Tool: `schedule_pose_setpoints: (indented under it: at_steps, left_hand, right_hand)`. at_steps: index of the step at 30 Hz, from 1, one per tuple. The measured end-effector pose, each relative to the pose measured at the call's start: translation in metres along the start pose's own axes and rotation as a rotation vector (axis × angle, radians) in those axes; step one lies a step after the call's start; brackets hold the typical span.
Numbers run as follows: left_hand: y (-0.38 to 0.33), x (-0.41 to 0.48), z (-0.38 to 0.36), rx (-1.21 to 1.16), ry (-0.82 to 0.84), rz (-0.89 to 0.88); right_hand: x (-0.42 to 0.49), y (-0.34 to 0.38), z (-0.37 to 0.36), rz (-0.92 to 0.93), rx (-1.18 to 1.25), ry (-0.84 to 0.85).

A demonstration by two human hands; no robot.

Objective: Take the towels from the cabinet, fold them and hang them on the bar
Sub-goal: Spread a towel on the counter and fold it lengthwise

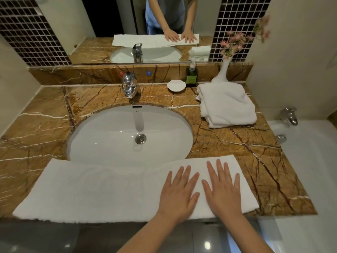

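A long white towel [94, 190] lies folded into a strip along the front edge of the brown marble counter [36, 125], partly over the sink's near rim. My left hand [177, 196] and my right hand [223, 190] lie flat side by side on the strip's right end, fingers straight and spread. A loose stack of white towels [228, 105] sits on the counter at the back right. No cabinet and no bar are in view.
A white oval sink [116, 136] with a chrome tap [129, 86] fills the counter's middle. Behind stand a soap dish [176, 85], a green pump bottle [191, 74] and a white vase of pink flowers [223, 70]. A bathtub [306, 161] adjoins on the right.
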State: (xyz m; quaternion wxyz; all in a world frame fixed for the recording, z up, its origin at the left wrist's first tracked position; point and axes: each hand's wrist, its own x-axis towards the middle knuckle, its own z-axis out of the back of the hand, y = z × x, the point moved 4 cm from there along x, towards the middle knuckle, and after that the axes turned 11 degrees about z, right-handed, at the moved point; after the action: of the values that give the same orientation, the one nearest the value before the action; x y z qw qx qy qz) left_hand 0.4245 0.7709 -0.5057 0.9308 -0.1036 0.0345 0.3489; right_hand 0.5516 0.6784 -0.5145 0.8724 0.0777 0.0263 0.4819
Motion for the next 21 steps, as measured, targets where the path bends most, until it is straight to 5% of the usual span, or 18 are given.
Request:
schedule_pose_setpoints:
  at_steps: [6,15,21]
  left_hand:
    - [0.039,0.011,0.019,-0.058,-0.066,0.250]
    - [0.055,-0.002,0.010,-0.145,0.102,0.341]
    - [0.084,-0.063,0.040,-0.600,-0.092,0.680]
  right_hand:
    - [0.004,0.043,-0.004,0.265,0.037,0.042]
    - [0.002,0.044,-0.011,0.247,0.035,0.126]
    - [0.014,0.078,0.017,0.192,0.002,0.248]
